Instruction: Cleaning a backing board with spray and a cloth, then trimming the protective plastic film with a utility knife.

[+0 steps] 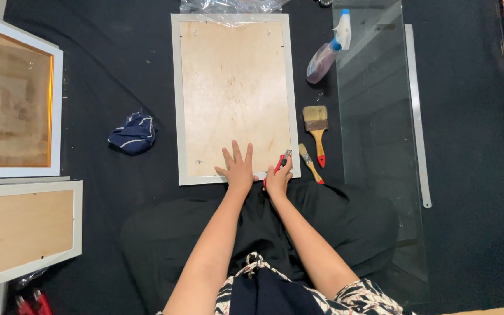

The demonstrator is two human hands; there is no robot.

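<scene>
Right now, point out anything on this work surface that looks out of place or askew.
Little stands out. A crumpled navy cloth lies loose on the black covering, and the spray bottle lies on its side against the glass sheet. The face-down frame sits square under the left hand.

Both bare forearms rise from the bottom centre of the frame and converge toward the middle. The left hand (pixel 237 168) lies palm down, fingers spread and pointing toward the top of the frame, thumb angled out to the left, wrist straight in line with the forearm. The right hand (pixel 278 178) sits just to its right, close but apart, fingers curled into a closed grip with the knuckles uppermost. The right forearm slants in from the lower right, the left from the lower left.
</scene>
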